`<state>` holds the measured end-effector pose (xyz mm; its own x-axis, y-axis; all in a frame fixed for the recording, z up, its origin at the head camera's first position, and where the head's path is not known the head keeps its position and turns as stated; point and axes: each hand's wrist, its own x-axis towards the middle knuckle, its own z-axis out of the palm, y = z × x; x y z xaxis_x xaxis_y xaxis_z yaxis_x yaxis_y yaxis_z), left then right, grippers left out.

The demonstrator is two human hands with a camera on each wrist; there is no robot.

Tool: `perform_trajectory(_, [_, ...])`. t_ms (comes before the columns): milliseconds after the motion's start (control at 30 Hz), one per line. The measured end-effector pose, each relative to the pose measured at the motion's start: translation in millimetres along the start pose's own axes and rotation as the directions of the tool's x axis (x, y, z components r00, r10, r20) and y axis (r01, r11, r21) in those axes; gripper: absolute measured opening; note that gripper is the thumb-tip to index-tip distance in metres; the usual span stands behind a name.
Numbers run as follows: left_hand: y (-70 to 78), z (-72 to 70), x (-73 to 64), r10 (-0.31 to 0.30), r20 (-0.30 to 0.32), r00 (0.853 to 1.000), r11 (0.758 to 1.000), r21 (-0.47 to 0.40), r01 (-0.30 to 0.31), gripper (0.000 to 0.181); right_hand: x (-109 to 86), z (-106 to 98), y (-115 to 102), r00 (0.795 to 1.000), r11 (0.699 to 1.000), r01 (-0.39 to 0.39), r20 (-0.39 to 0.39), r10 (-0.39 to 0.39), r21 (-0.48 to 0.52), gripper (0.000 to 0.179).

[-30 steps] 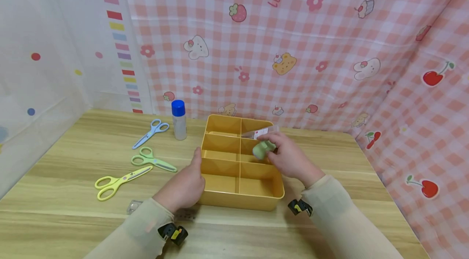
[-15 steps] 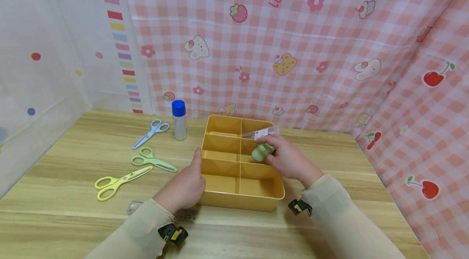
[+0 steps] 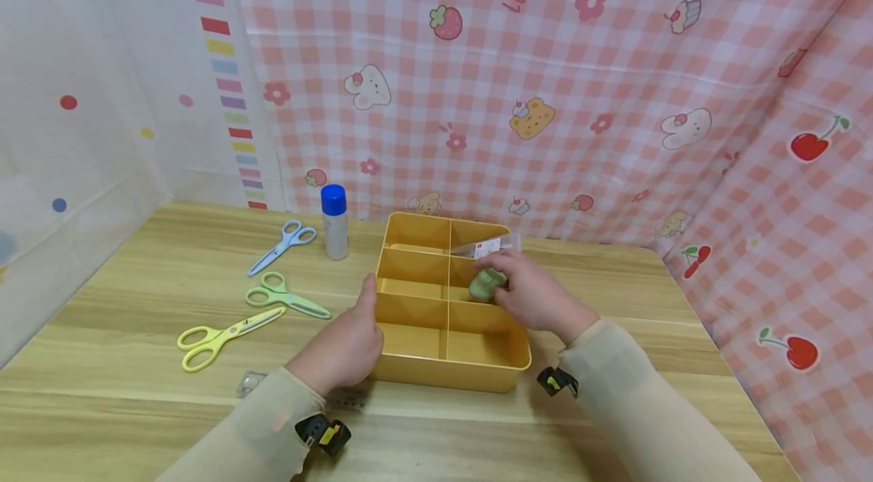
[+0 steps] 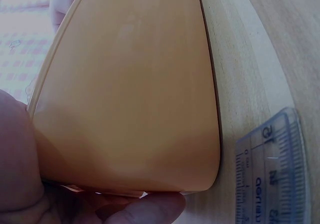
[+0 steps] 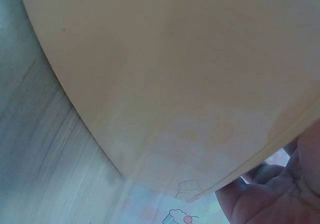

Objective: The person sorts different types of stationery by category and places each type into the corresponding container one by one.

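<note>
The yellow storage box (image 3: 446, 372) stands on the table, split into several compartments. My right hand (image 3: 535, 295) reaches over its right wall and pinches a small, rounded pale-green object (image 3: 486, 283) inside the middle right compartment; the fingers hide part of it. Against the box's left wall lies my left hand (image 3: 344, 342), fingers extended; in the left wrist view its thumb (image 4: 17, 154) is by the rim and a fingertip (image 4: 155, 209) by the corner. A clear packet with a white label (image 3: 487, 248) leans in the back right compartment.
Blue scissors (image 3: 282, 248), green scissors (image 3: 286, 296) and yellow scissors (image 3: 228, 338) lie to the left. A clear bottle with a blue cap (image 3: 334, 220) stands behind them. A transparent ruler (image 4: 272, 169) lies in front of the box, partly under my left arm.
My right hand has lowered the green object a little deeper into the middle right compartment. The left hand stays against the box.
</note>
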<state>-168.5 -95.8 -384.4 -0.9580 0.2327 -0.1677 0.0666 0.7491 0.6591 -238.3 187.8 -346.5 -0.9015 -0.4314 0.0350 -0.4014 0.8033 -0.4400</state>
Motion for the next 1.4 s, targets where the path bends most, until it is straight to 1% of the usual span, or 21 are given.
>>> perform_trajectory(233, [-0.4, -0.7, 0.4, 0.007, -0.005, 1.0, 1.0, 0.02, -0.007, 0.08, 2.9, 1, 1, 0.999, 1.0, 0.013, 0.032, -0.013, -0.018, 0.042])
perform_trajectory(600, [-0.3, -0.8, 0.9, 0.003, 0.0, 1.0, 1.0, 0.015, -0.004, 0.081, 4.2, 3, 0, 0.996, 0.997, 0.044, 0.077, -0.039, -0.062, 0.043])
perform_trajectory(833, [-0.2, -0.7, 0.7, 0.003, -0.001, 1.0, 1.0, 0.016, -0.003, 0.081, 6.2, 3, 0, 0.992, 0.992, 0.083, 0.108, -0.072, -0.098, 0.046])
perform_trajectory(1100, [-0.2, -0.5, 0.6, 0.009, -0.007, 1.0, 0.999, 0.032, -0.008, 0.08, 9.8, 2, 0, 0.987, 0.986, 0.111, 0.13, -0.094, -0.125, 0.044])
perform_trajectory(1233, [-0.6, -0.1, 0.4, 0.009, -0.009, 1.0, 0.999, 0.035, -0.009, 0.08, 11.3, 2, -1, 0.986, 0.984, 0.116, 0.136, -0.098, -0.133, 0.043])
perform_trajectory(1400, [-0.8, -0.1, -0.1, 0.0, -0.003, 1.0, 1.0, 0.02, 0.0, 0.08, 13.1, 2, -1, 0.985, 0.986, 0.11, 0.148, -0.091, -0.124, 0.042])
